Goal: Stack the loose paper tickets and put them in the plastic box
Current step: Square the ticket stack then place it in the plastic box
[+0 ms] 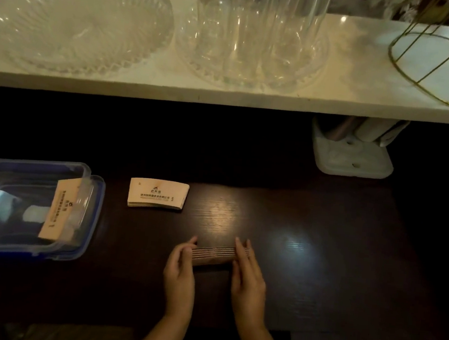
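A stack of tan paper tickets (216,254) stands on edge on the dark table, pressed between my left hand (180,272) on its left end and my right hand (247,276) on its right end. A second flat stack of printed tickets (158,194) lies farther back on the table, apart from both hands. At the left stands the clear plastic box (85,241) with a blue rim. One bundle of tickets (59,210) leans inside it against the right wall.
A white shelf (225,96) runs across above the table, carrying a glass bowl (75,24), tall clear glasses (258,36) on a glass dish, and a gold wire basket (442,62). A white holder (353,155) sits under the shelf at the right.
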{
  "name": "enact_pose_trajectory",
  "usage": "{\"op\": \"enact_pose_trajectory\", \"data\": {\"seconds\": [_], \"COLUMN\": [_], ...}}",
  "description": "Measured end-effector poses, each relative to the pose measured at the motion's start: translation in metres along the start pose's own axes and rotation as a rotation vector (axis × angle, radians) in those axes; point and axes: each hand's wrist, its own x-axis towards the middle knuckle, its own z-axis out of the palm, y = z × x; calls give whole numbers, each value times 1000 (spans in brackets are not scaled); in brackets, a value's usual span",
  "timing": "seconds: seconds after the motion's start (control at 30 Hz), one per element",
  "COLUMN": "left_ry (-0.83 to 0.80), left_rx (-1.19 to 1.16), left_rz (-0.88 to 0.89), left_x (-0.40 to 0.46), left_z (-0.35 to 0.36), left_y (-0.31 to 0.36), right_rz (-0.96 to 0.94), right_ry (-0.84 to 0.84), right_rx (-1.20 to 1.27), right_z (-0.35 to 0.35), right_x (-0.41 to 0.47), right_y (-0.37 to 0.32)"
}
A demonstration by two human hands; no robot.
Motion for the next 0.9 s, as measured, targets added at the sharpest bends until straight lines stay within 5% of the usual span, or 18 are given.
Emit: {"op": "enact_pose_trajectory", "data": {"seconds": [0.27, 0.4, 0.63, 0.9], "left_ry": [-235, -113, -98, -99], "left_rx": [57, 168, 351, 570], "left_rz": [-8, 24, 86, 49], "left_x": [0, 44, 135, 177], "left_z": [-20, -48, -89, -94], "left_y": [-1, 21, 61, 45], "right_rz": [-41, 177, 289, 504], "right_ry": [-28, -104, -240, -439], "right_rx": [-49, 23, 217, 144], "right_z": [-5, 11, 68, 107], "right_x": [7, 35, 105, 132], "right_y": [6, -26, -80, -75]}}
